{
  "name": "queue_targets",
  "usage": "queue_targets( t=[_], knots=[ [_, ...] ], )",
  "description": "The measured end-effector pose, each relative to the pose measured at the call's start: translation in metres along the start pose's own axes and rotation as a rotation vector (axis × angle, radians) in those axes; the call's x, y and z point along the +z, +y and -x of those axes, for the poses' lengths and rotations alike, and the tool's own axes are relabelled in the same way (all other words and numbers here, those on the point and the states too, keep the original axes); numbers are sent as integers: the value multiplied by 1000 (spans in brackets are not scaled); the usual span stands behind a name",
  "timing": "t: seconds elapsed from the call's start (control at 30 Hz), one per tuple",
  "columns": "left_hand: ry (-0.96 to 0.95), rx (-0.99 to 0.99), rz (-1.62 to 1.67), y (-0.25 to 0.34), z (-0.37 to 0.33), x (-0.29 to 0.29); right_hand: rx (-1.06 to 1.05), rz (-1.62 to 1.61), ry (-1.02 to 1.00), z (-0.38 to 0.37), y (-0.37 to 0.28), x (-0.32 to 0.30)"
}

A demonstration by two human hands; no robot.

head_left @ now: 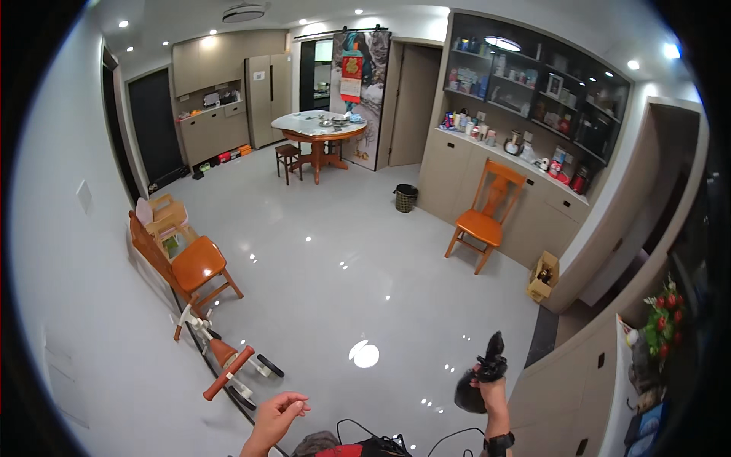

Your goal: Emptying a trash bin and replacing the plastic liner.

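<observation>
Black bag (470,393) tight in the right hand (491,385), well apart from loosely curled left hand (279,416)

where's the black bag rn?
Head view, lower right: the black bag is in the person's right hand, over the glossy floor, just left of the low cabinet.

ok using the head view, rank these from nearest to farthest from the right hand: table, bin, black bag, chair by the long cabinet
1. Black bag: in the right hand itself.
2. Chair: ahead, beside the long cabinet.
3. Bin: farther ahead, left of that chair.
4. Table: across the room, left of the bin.
</observation>
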State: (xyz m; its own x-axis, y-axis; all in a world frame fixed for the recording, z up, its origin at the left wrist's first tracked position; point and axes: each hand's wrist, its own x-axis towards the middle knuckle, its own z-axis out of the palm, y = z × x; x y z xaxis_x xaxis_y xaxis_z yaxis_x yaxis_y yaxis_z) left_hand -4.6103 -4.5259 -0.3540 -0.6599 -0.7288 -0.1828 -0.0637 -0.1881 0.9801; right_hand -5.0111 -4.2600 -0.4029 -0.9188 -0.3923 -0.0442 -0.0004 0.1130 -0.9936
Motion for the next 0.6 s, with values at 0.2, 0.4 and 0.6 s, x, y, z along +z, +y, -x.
queue_targets(
  t=[0.2, 0.4, 0.6],
  knots=[
    [-23, 7, 5, 9, -115, 21, -5, -75, -284, -120, -43, 134],
    [42, 62, 36, 34, -269, 16, -128, 87, -700, -226, -85, 246],
    [122, 107, 119, 67, -434, 9, -296, 385, -800, -337, -110, 302]
  ],
)
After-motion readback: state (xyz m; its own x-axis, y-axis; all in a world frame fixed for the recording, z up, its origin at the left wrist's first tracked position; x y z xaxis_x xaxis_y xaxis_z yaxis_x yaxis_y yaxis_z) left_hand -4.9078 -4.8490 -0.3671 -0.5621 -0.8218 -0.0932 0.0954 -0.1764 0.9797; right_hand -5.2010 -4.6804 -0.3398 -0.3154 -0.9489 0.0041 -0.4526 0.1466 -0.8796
